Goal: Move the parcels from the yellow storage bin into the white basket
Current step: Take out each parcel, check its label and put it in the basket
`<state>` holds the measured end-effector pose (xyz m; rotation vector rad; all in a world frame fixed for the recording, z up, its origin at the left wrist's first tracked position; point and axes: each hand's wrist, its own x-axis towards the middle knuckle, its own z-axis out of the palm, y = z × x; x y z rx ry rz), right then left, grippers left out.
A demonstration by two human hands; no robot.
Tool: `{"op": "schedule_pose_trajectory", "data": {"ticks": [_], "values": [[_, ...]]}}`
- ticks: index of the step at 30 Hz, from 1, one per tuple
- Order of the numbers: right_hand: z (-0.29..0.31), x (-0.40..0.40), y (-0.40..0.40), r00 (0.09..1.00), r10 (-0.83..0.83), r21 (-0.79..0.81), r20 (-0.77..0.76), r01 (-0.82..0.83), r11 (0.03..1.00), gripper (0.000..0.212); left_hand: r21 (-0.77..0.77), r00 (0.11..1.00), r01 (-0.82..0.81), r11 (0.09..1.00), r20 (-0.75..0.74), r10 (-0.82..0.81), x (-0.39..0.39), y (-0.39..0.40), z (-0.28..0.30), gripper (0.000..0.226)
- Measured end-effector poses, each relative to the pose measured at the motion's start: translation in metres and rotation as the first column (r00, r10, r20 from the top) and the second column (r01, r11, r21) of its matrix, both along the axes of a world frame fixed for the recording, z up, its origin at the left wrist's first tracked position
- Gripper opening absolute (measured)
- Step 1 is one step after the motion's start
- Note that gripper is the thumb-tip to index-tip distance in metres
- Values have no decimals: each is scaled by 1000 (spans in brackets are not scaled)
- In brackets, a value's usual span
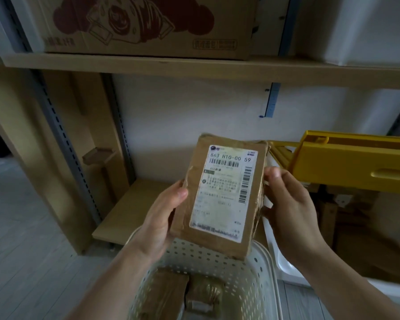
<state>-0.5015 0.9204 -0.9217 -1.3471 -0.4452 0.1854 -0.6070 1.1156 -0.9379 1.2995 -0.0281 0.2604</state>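
A brown cardboard parcel [222, 195] with a white shipping label faces me, held up above the white perforated basket [247, 280]. My left hand [162, 218] grips its left edge, thumb on the front. My right hand [286, 204] holds its right edge with curled fingers. Two brown taped parcels [185, 294] lie at the bottom of the basket. The yellow storage bin [346, 162] stands at the right on the lower shelf, its inside hidden from view.
A wooden shelf board [134, 204] runs behind the basket. An upper shelf [194, 68] carries a large printed cardboard box [148, 24]. Metal slotted uprights [62, 135] stand at the left. Brown cartons [356, 227] sit under the yellow bin. Grey floor lies left.
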Motion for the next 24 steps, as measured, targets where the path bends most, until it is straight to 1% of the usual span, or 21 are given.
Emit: {"op": "schedule_pose_trajectory", "data": {"ticks": [1,2,4,6,7,11,15,18,22,24], "values": [[1,-1,0,998,44,20,-35,-43,999,51,10,999,-38,999,-6,38,1,-3,-1,63],[3,-3,0,994,98,28,-37,-97,995,52,20,995,-95,995,-3,95,2,-6,-3,60],[6,-6,1,980,198,-12,8,-198,980,53,42,982,-191,981,17,190,4,-10,-5,45],[5,-7,1,962,274,-29,1,-274,961,62,47,975,-223,974,24,222,6,-14,-6,36],[3,-6,1,957,289,-22,-8,-289,957,63,46,974,-224,973,30,223,7,-15,-7,37],[-3,-4,0,963,268,20,11,-268,963,60,82,969,-239,968,77,233,11,-19,-9,59],[-4,1,-6,962,270,11,46,-271,963,68,60,956,-286,956,82,281,14,-24,-10,56],[-5,3,-9,959,277,2,64,-278,961,69,47,955,-291,956,75,287,15,-23,-9,53],[-6,5,-11,953,299,4,54,-300,954,67,66,957,-282,957,85,277,14,-22,-7,69],[-5,6,-12,949,312,12,46,-313,950,64,72,956,-286,956,89,279,14,-22,-7,73]]}}
